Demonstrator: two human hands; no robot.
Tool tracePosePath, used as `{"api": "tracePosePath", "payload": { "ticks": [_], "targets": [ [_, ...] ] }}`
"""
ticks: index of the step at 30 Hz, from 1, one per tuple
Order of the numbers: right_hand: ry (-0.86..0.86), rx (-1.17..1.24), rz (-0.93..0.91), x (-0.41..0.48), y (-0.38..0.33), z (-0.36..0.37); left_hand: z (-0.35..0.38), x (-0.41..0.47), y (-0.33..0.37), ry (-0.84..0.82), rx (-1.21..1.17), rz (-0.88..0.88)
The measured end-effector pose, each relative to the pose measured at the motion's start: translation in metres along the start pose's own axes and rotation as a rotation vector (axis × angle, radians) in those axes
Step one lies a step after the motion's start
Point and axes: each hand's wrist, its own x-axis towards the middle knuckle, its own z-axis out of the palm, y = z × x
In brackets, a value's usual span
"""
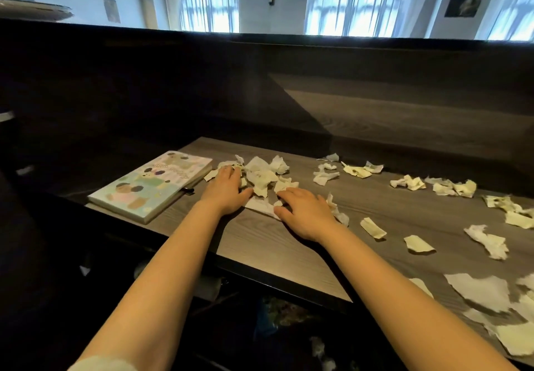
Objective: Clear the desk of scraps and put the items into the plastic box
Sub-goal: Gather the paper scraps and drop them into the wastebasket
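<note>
Desk (pixel 260 243): dark wood grain with a raised back panel.

Pile (pixel 264 175): crumpled white and yellowish scraps heaped at mid-desk, just right of the book.

Left hand (pixel 224 190): palm down on the pile's left edge, fingers released and spread, grasping nothing.

Right hand (pixel 306 216): palm down at the pile's near side, fingers straight and pointing left, tips on a flat white slip (pixel 261 206).

Loose scraps (pixel 407 182): strewn along the desk to the right, well apart from the pile.

Torn sheets (pixel 479 289): larger pieces at the near right corner.

Book (pixel 150 185): pastel cover, lying flat at the left.

Small dark item (pixel 188 190): beside the book; too small to identify.
</note>
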Motion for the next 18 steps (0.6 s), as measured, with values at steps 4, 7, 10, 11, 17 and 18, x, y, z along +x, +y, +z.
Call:
{"api": "tracePosePath", "payload": {
  "ticks": [4,7,10,11,17,18],
  "targets": [
    [0.0,-0.013,0.037,0.0,0.02,-0.006,0.005,0.016,0.014,-0.091,0.064,0.049],
    [-0.029,-0.032,0.072,-0.002,0.03,-0.014,0.01,0.016,0.031,-0.119,0.063,0.139],
    [-0.05,-0.047,0.123,-0.01,0.041,-0.023,0.016,0.008,0.052,-0.132,0.037,0.239],
    [-0.056,-0.056,0.136,-0.013,0.046,-0.026,0.018,0.004,0.059,-0.138,0.03,0.267],
    [-0.108,-0.052,0.215,-0.043,0.074,-0.046,0.025,-0.019,0.107,-0.205,-0.082,0.397],
    [-0.089,-0.025,0.223,-0.048,0.078,-0.049,0.025,-0.024,0.113,-0.22,-0.145,0.406]
  ]
}}
